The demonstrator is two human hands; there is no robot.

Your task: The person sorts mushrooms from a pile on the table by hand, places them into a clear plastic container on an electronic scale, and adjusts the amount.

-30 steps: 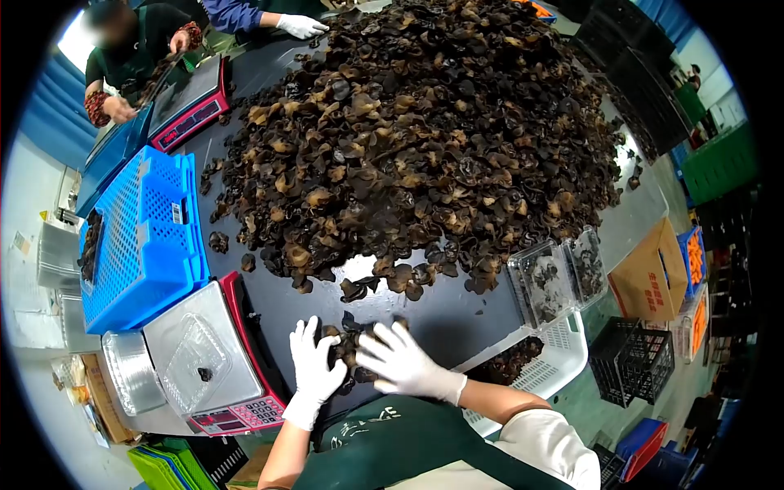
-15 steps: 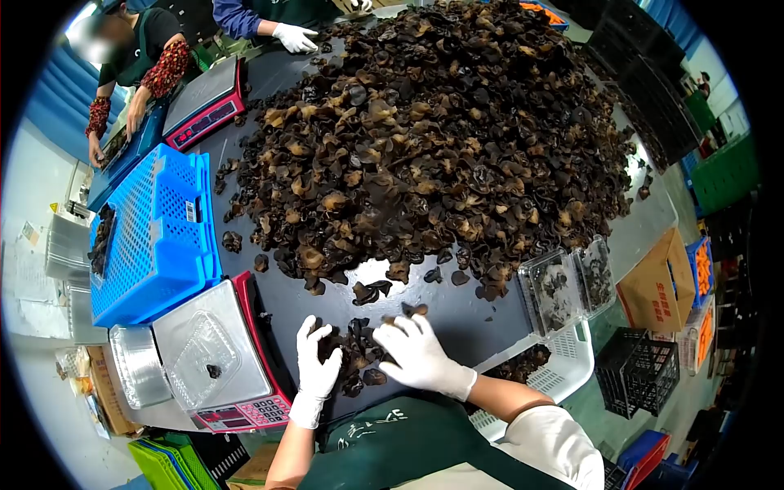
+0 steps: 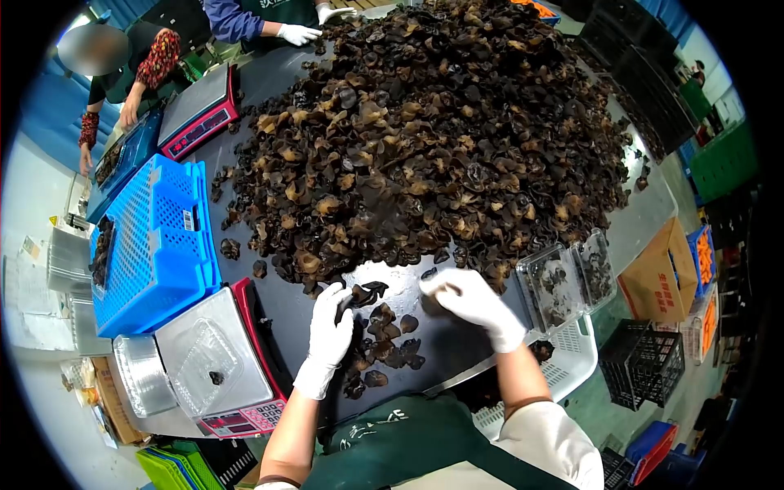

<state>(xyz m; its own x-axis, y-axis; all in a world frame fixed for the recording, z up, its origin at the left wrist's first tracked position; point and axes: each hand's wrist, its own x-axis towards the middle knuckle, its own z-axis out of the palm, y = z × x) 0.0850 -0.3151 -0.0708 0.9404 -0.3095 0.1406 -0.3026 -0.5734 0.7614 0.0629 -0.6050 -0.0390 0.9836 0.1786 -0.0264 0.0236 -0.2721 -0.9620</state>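
Head view: gloved left hand (image 3: 331,333) half-open, holding nothing visible, beside small fungus cluster (image 3: 380,349) on grey table (image 3: 449,347); right hand (image 3: 469,300), fingers bent, near dark heap (image 3: 416,155), grip unclear.

An open cardboard box (image 3: 645,287) printed with red characters sits at right beside a blue basket (image 3: 697,234) of orange goods, with a black slatted crate (image 3: 645,366) on the green floor (image 3: 581,402) in front and a large green crate (image 3: 723,163) farther back. Across the room, a co-worker (image 3: 118,85) in patterned sleeves bends near a red-trimmed scale (image 3: 200,114), while another person's blue sleeve (image 3: 231,20) shows at the top edge. Blue curtains (image 3: 49,122) hang at far left above a white wall (image 3: 28,208), and lime-green trays (image 3: 166,469) stand together at lower left.
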